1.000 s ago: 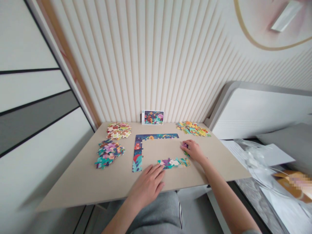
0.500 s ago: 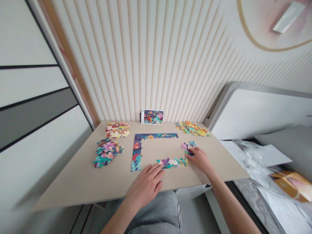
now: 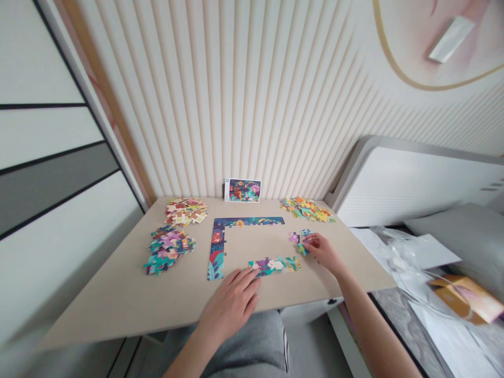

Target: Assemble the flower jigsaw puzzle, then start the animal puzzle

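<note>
My left hand (image 3: pixel 233 298) lies flat with its fingers stretched out, fingertips touching the left end of a joined strip of jigsaw pieces (image 3: pixel 275 264). Between the fingertips of my right hand (image 3: pixel 322 252) is a green and dark puzzle piece (image 3: pixel 302 249), just above the strip's right end. A purple puzzle piece (image 3: pixel 294 237) and a blue one (image 3: pixel 306 232) lie close by, the blue one near my fingers. To the left, an assembled puzzle border (image 3: pixel 218 237) forms a corner, running along the top and down the left side.
A picture card (image 3: pixel 242 190) of the puzzle leans upright at the wall. Piles of pieces lie on the table: a red-cream pile (image 3: pixel 186 211), a teal-purple pile (image 3: pixel 168 248) and a yellow-orange pile (image 3: pixel 307 209). Beyond the table's right edge are papers and an orange box (image 3: pixel 459 296).
My right hand has drawn slightly right, away from the strip, and more of the piece in its fingers shows. My left hand stays on the strip. The view has shifted a little.
</note>
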The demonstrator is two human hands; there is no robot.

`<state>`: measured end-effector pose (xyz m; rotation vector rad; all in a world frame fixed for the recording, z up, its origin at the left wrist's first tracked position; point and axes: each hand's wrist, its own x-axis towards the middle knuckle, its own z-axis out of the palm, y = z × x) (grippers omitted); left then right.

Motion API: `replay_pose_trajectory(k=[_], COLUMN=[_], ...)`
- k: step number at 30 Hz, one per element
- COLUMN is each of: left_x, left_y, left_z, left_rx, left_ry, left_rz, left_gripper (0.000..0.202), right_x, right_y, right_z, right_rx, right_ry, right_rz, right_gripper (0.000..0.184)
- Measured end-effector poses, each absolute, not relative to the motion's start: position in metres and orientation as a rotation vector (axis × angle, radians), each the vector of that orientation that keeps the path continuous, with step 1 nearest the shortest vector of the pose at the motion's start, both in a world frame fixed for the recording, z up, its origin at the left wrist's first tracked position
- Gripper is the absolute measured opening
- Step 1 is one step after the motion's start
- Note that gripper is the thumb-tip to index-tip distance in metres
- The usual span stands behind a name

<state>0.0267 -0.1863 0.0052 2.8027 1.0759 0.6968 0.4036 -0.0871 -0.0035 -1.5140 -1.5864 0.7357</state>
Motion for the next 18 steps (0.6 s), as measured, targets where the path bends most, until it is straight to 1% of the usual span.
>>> replay_pose_trajectory(k=[2,4,8,13,18], left_x=[0.027,0.027,0.027,0.027,0.027], left_y=[-0.186,-0.186,-0.186,-0.187,-0.187], left_z=[0.005,0.005,0.004,0.007,0.008], left_rx=[2.803,2.799,2.789,2.799,2.801], left_ry=[1.074,1.077,1.087,1.096,1.091], left_rz=[0.704,0.703,0.698,0.646,0.664], left_gripper=[0.037,0.038,0.037,0.038,0.038], right_x=[0.396,0.388,0.376,0.370,0.361], right_y=[-0.088,-0.089,-0.086,-0.080,-0.073], right_z=[0.001,0.005,0.010,0.018,0.024], right_rx=[-1.464,-1.433,-1.405,-1.377,-1.328], right_ry=[-1.515,-1.530,-1.740,-2.002,-2.216], right_rz=[0.801,0.849,0.829,0.758,0.735], right_gripper=[0.058,0.058,0.049,0.044,0.029])
